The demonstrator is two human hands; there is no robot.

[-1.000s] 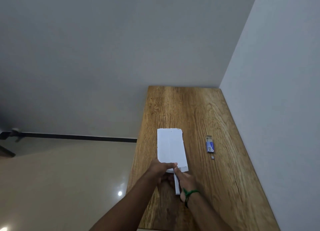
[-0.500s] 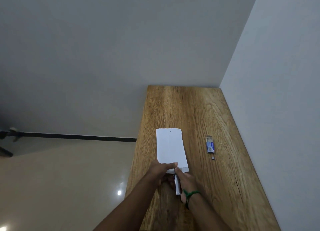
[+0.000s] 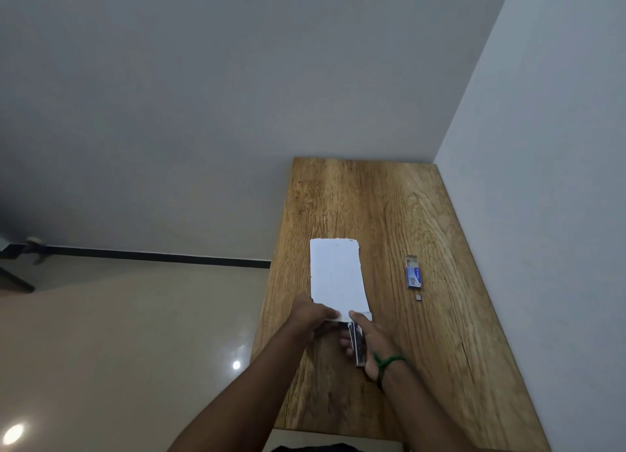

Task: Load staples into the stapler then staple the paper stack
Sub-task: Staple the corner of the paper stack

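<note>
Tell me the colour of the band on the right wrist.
Green: the band on the right wrist, in the head view.

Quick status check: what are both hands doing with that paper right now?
Left hand pinning white paper stack. Right hand gripping silver metal stapler at stack's near edge. Small blue staple box aside, nothing blocking.

Both forearms are bare, with no sleeves showing up to the bottom edge of the view. A thin green thread wristband (image 3: 387,364), knotted with a short loose end, circles the right wrist. The left wrist carries nothing.
</note>
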